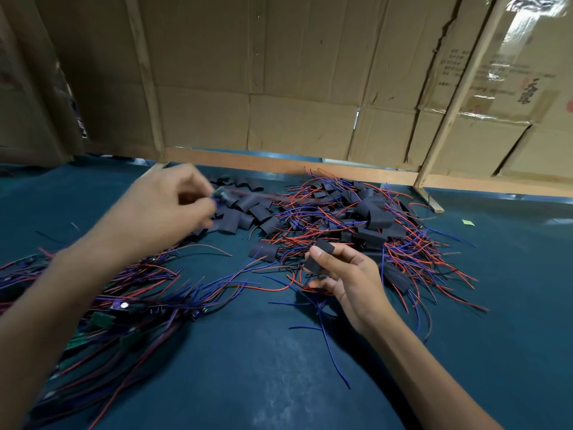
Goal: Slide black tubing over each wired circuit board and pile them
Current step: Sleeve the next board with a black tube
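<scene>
My left hand (173, 209) is raised over the table and pinches a small green circuit board (220, 193), blurred, with red and blue wires trailing to the right. My right hand (344, 271) holds a flat piece of black tubing (319, 254) between thumb and fingers, near the table's middle. Loose black tubing pieces (248, 209) lie in a heap behind the left hand. A pile of boards sleeved in black tubing (372, 218), with red and blue wires, spreads out at the right. Bare wired boards (102, 318) lie tangled at the left.
The table (279, 367) has a dark blue-green cover. A cardboard wall (279, 88) on a wooden frame (310, 169) closes off the far side. A small yellow-green scrap (468, 222) lies at the right. One tubing piece (263, 251) lies alone mid-table.
</scene>
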`<state>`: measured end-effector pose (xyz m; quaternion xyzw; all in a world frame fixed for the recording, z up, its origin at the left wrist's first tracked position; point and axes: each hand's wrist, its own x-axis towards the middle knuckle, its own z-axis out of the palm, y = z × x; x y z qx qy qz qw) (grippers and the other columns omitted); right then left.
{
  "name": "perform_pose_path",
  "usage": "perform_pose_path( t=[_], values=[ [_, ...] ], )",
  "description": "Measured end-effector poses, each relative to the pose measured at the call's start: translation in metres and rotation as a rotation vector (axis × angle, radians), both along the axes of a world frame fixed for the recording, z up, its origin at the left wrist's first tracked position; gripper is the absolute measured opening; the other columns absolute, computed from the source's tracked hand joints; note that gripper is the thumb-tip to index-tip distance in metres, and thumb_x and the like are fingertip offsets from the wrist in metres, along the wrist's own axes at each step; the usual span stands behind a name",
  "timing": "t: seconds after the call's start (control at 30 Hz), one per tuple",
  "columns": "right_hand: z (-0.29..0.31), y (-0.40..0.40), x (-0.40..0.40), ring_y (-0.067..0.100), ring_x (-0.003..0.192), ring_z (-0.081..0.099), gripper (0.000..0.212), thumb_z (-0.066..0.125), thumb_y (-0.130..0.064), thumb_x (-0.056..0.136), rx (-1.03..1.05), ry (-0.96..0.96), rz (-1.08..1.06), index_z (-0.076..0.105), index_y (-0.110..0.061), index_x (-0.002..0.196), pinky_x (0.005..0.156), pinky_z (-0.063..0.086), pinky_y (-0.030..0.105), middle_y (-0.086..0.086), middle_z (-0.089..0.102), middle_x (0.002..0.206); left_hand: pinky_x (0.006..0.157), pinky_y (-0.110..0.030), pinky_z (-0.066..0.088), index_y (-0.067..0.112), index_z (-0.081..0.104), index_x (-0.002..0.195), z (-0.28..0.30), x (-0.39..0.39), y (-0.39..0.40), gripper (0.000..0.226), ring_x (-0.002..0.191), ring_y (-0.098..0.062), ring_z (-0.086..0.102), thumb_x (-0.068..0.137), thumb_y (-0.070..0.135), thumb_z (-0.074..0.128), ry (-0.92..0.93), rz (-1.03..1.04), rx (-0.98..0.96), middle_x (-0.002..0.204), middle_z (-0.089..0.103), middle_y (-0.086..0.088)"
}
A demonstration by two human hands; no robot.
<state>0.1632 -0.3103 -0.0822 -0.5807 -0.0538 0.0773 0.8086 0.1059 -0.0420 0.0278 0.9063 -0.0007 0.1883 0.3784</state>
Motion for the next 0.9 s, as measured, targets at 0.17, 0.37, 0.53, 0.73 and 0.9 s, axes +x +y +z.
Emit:
perform_pose_path(
  t=[0.17,0.37,0.53,0.73,0.9],
  values=[
    [0.005,-0.002,0.001,0.023,0.056,0.063,0.013,0.080,-0.009,0.069,-0.024,-0.019,0.002,0.069,-0.013,0.063,0.045,0.052,0.027,0.015,0.066,0.068,0.042,-0.028,0.042,0.010,0.044,0.080,-0.016,0.038,-0.060,0.018,0.044,-0.017,0.050,0.092,-0.003,0.045,0.208,-0.161,-0.783,0.069,0.061,-0.011],
    [0.017,-0.010,0.002,0.022,0.048,0.059,0.025,0.079,-0.010,0.069,0.051,-0.060,-0.066,0.057,0.002,0.072,0.044,0.052,0.028,0.017,0.061,0.063,0.034,-0.017,0.013,0.012,0.042,0.072,-0.079,0.071,-0.100,0.011,0.041,-0.005,0.023,0.082,0.011,0.047,0.571,-0.403,-1.609,0.071,0.031,0.001],
    [0.015,-0.013,0.006,0.022,0.052,0.062,0.032,0.084,-0.014,0.065,-0.027,-0.031,-0.102,0.064,0.006,0.080,0.050,0.056,0.030,0.016,0.065,0.067,0.034,-0.016,0.020,0.010,0.052,0.078,-0.114,0.071,-0.103,0.021,0.044,-0.005,0.032,0.092,0.022,0.061,0.508,-0.447,-1.747,0.078,0.059,-0.005],
    [0.010,-0.006,0.003,0.022,0.061,0.068,0.014,0.084,-0.020,0.067,0.001,-0.068,-0.110,0.072,-0.013,0.066,0.057,0.058,0.031,0.012,0.068,0.069,0.044,-0.021,0.039,0.017,0.056,0.094,-0.112,0.057,-0.105,0.018,0.049,-0.008,0.051,0.093,0.032,0.066,0.042,-0.336,-1.041,0.077,0.068,0.004],
    [0.019,-0.014,0.007,0.025,0.082,0.074,0.015,0.078,-0.027,0.075,0.242,-0.060,-0.086,0.072,-0.013,0.077,0.066,0.061,0.031,0.015,0.075,0.088,0.062,-0.027,0.049,0.019,0.050,0.113,-0.123,0.037,-0.103,0.025,0.083,-0.007,0.062,0.098,0.038,0.056,-0.620,-0.137,0.101,0.096,0.066,0.011]
  ],
)
